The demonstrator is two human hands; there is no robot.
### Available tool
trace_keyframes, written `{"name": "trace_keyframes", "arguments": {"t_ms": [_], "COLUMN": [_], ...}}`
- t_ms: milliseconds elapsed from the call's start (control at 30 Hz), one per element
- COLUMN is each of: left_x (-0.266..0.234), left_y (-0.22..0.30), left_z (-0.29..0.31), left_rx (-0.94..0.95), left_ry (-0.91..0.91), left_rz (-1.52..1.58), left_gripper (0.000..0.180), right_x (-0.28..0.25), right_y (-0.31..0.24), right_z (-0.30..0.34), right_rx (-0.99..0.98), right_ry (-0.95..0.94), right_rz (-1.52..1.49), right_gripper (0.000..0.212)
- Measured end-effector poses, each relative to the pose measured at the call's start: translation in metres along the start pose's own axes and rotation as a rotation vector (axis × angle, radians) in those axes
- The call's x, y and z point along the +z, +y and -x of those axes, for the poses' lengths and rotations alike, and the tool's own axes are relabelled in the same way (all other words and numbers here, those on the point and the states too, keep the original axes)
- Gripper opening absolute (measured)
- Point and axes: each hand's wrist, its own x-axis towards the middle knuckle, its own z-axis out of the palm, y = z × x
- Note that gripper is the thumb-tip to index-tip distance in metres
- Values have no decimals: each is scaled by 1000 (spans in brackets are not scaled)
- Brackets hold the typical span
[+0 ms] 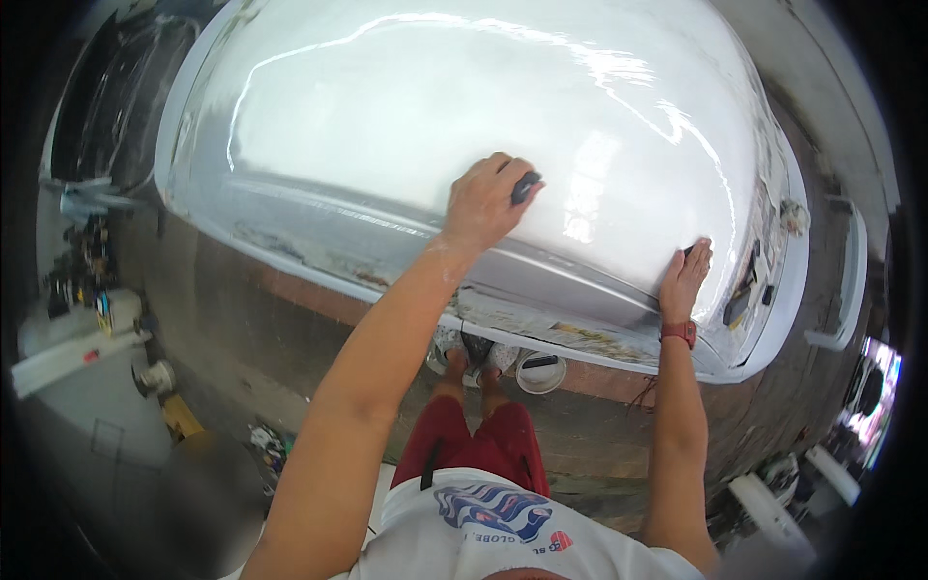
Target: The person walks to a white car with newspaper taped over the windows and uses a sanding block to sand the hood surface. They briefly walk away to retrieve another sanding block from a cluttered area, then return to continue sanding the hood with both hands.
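A large white car body panel point(387, 116), glossy and curved, spreads out in front of me. My left hand point(481, 205) is closed round a small black block point(525, 188) and rests with it near the panel's middle, just above the grey lower ridge. Toward the panel's right end, my right hand point(684, 280) lies with its fingers stretched out along the surface. A small dark thing point(688, 250) shows at the edge of that hand; whether it is held cannot be made out. A red watch point(679, 333) is on my right wrist.
Several small dark pieces point(749, 290) lie on the panel's right edge beside a whitish crumpled wad point(795, 218). A white bucket point(540, 375) with a black bar-shaped thing point(539, 362) stands by my feet. Dark car parts point(126, 97) lean at the far left; clutter point(92, 261) sits below them.
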Motion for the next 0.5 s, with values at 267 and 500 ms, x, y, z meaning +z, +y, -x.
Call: {"name": "trace_keyframes", "arguments": {"t_ms": [267,500], "left_x": [-67,-218], "left_y": [-43,-236], "left_z": [-13,22], "left_rx": [-176,-158], "left_ry": [-45,427], "left_rz": [-262,-492], "left_gripper": [36,46], "right_x": [106,66], "right_y": [-431,-284], "right_z": [-14,-46], "right_rx": [-580,-396], "right_ry": [-277,-99], "right_rz": [-485,-204], "right_gripper": [64,61]}}
